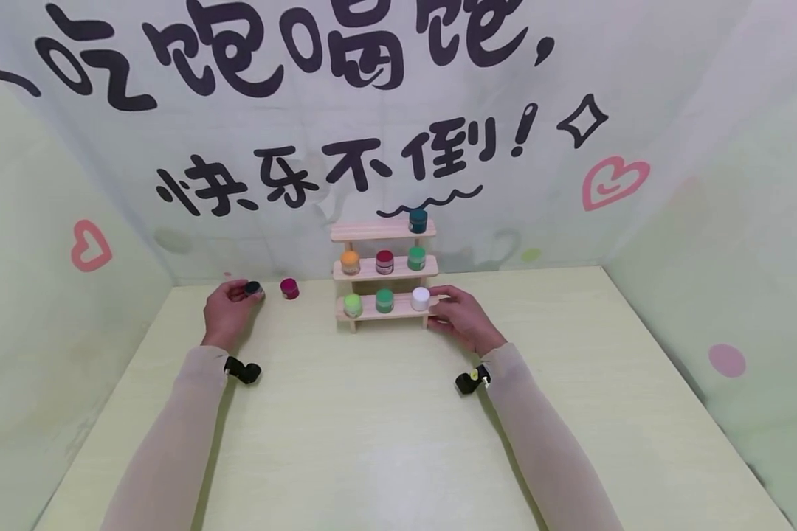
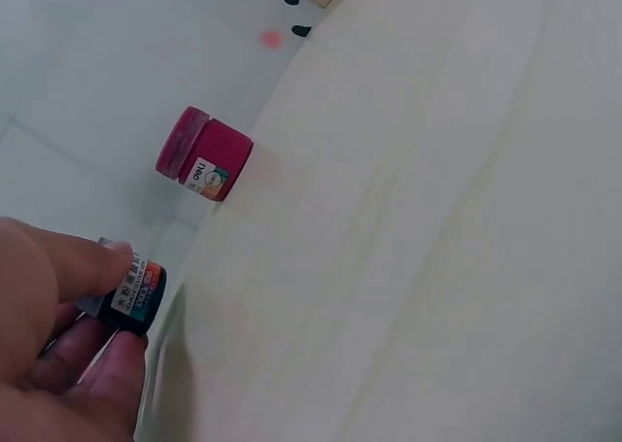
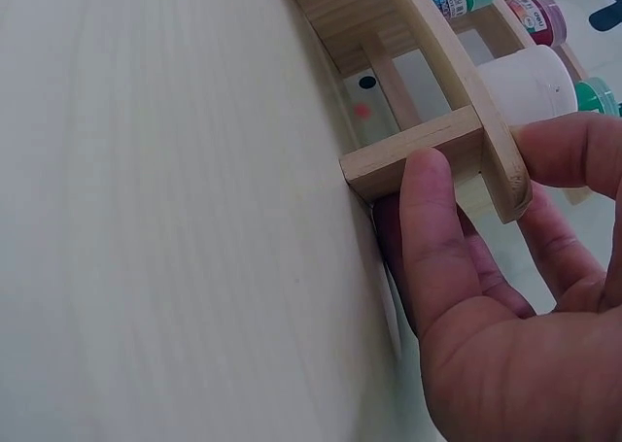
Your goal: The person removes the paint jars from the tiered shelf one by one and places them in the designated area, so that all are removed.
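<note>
At the table's far left, my left hand (image 1: 229, 313) pinches a small dark paint jar (image 2: 139, 291) between thumb and fingers. A magenta paint jar (image 1: 289, 288) stands just to its right. Near the back middle is a three-tier wooden stand (image 1: 372, 231). My right hand (image 1: 463, 318) holds the right end of its lowest shelf, one finger against the leg and another by the shelf top, close to a white jar (image 1: 421, 299). Also on that shelf are a light green jar (image 1: 353, 304) and a green jar (image 1: 384, 300).
The middle shelf bears an orange jar (image 1: 350, 262), a red jar (image 1: 384, 261) and another green jar (image 1: 416, 258). One dark teal jar (image 1: 418, 220) sits at the top shelf's right end. Behind the pale table (image 1: 385, 413) hangs a printed cloth wall (image 1: 252, 133).
</note>
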A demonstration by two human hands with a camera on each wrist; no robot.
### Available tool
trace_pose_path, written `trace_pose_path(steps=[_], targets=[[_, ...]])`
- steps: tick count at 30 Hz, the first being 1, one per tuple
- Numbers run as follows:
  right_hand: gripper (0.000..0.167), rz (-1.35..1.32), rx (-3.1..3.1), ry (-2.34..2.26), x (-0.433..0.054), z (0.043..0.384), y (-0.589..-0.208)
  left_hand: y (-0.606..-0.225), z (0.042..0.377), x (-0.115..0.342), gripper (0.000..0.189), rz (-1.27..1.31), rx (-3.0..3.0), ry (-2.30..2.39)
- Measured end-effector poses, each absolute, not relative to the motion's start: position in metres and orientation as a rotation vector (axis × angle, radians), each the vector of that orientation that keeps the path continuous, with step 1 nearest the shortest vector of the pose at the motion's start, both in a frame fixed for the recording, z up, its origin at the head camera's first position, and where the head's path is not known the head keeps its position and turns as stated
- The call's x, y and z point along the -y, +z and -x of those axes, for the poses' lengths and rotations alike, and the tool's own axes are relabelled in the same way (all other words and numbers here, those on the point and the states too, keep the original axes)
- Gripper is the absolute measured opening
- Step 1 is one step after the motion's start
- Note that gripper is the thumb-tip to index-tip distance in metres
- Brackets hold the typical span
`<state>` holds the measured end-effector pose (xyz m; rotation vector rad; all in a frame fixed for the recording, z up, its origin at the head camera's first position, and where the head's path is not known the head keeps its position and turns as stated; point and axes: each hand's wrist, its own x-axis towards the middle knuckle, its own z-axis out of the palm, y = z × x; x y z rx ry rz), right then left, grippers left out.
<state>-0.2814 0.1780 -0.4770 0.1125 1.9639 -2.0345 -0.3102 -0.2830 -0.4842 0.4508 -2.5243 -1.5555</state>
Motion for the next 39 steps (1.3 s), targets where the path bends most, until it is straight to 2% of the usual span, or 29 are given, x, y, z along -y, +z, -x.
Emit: trace_pose_path(steps=[9, 31, 39], targets=[[0.045, -0.115, -1.956, -2.04, -0.177, 0.282, -0.478, -0.497, 0.317, 0.283, 0.059, -0.475, 2.537, -1.563], [0.042, -0.127, -1.949, -2.053, -0.176, 0.282, -0.477, -0.491, 0.31, 0.279, 0.066, -0.489, 2.504, -1.566], [0.042, -0.141, -1.946, -2.046, -0.176, 0.283, -0.477, -0.474, 0.303, 0.274, 0.055, -0.4, 2.436, -1.459]])
